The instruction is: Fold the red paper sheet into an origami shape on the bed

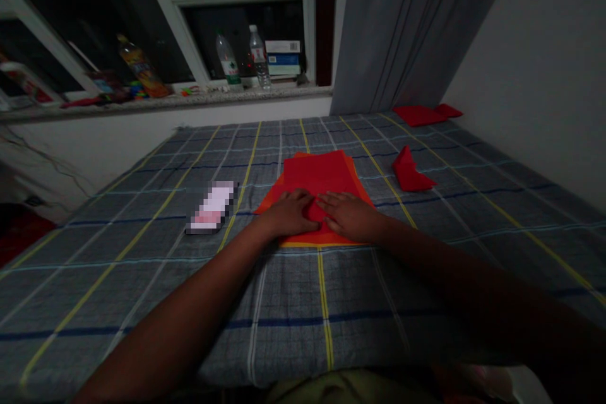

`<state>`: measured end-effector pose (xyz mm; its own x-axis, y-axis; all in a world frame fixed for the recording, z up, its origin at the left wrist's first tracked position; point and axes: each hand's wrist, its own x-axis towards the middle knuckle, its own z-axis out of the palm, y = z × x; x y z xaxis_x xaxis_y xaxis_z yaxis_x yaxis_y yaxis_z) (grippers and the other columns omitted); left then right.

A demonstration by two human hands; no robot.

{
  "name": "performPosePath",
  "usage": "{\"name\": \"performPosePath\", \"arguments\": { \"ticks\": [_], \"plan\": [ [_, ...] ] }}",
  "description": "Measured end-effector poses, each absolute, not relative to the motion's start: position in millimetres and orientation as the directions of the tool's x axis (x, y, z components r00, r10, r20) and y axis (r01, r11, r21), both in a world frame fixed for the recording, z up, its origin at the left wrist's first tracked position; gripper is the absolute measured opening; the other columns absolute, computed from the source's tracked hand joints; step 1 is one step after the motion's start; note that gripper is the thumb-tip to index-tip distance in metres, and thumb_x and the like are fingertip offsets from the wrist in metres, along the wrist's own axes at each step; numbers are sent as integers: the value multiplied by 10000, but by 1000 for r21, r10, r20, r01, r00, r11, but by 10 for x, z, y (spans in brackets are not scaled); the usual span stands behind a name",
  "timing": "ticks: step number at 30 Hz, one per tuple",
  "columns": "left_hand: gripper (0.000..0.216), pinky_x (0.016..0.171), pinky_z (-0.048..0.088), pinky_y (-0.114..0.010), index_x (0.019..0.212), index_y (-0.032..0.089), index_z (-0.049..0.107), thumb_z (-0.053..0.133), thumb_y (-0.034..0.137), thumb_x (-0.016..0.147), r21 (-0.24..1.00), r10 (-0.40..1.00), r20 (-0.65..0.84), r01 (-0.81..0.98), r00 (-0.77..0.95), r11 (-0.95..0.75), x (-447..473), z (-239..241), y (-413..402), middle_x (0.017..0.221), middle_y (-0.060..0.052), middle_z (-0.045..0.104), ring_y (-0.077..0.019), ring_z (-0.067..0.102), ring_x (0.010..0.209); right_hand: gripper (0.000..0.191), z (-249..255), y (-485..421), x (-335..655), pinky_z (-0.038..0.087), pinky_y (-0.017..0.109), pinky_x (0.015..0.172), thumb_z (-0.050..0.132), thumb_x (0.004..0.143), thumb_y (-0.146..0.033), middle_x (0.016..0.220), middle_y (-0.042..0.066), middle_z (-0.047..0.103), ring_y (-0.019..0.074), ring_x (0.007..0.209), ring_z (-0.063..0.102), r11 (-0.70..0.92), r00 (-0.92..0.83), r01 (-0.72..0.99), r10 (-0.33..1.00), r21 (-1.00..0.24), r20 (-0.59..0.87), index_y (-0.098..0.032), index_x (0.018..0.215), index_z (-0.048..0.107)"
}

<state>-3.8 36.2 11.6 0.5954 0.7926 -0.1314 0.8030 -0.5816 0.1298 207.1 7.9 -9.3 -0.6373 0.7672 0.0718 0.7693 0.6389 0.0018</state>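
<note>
A sheet of red paper (315, 169) lies on top of orange and red sheets (322, 242) on the checked bedspread. My left hand (292, 211) rests on the left part of the red paper, fingers spread and pressing down. From the right, my right hand (353, 216) lies flat on the same paper, its fingers stretched toward the left hand. Both hands sit close together, and neither grips anything that I can see. To the right of the sheets stands a folded red paper piece (411, 172), with one point sticking up.
A phone (213, 207) with a lit, blurred screen lies left of the papers. More red paper (419, 115) sits at the far right corner. Bottles (259, 58) and boxes (283, 60) line the windowsill (284, 95). A grey curtain (379, 31) hangs behind.
</note>
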Motion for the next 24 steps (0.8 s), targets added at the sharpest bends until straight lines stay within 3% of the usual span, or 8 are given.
{"name": "performPosePath", "arguments": {
  "ticks": [10,17,20,24],
  "plan": [
    [934,1144,315,-432,1492,176,408,534,714,740,165,804,-144,815,578,-556,-37,112,386,1545,-131,374,-356,387,1366,529,-84,61,2075,310,468,1139,418,986,-336,1512,185,463,318,1378,437,660,-659,751,745,37,104,-89,1449,480],
    [970,1150,294,-432,1511,199,375,553,720,713,180,811,-149,822,565,-540,-48,76,413,1557,-116,355,-360,359,1387,295,69,-20,2036,409,404,992,502,950,-253,1182,152,668,264,1111,584,705,-705,708,701,42,105,-122,1145,680],
    [989,1135,316,-435,1509,193,382,558,735,701,178,814,-146,824,563,-538,-54,60,424,1553,-120,355,-367,366,1375,245,90,-31,2016,420,381,938,499,946,-229,1060,131,683,246,1019,601,709,-711,703,699,61,71,-126,1041,700],
    [993,1138,313,-441,1505,184,388,560,742,703,178,813,-139,821,566,-542,-59,50,428,1548,-126,359,-365,361,1378,230,77,-10,2020,423,345,914,501,935,-188,1051,126,682,233,1003,602,692,-695,719,717,69,55,-120,1044,692]
  ]
}}
